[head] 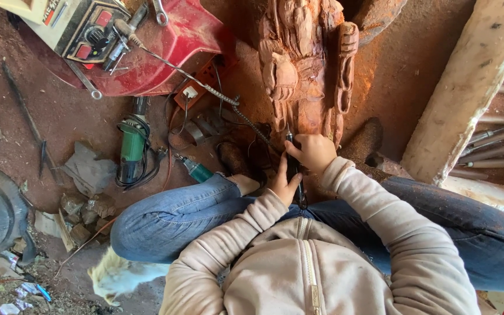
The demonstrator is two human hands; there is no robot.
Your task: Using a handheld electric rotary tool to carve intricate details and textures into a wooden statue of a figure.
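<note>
- Okay, left hand [285, 184] steadies the lower shaft of the rotary handpiece [293, 169], fingers wrapped.
- Right hand [313, 151] clamped higher up, pen-style; tip meets the wood carving [307, 64].
- Handpiece looks light and rigid; best held by its barrel, flexible shaft [205, 87] trailing.
- Carving looks heavy and stiff.
- Red machine case [176, 41] carries wrenches.

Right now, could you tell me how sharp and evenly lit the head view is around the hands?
Head view: even, soft daylight without glare; both hands, left hand and right hand, sharp on the slim black rotary handpiece; reddish carved wooden figure crisp; wide-angle bending at the edges.
</note>
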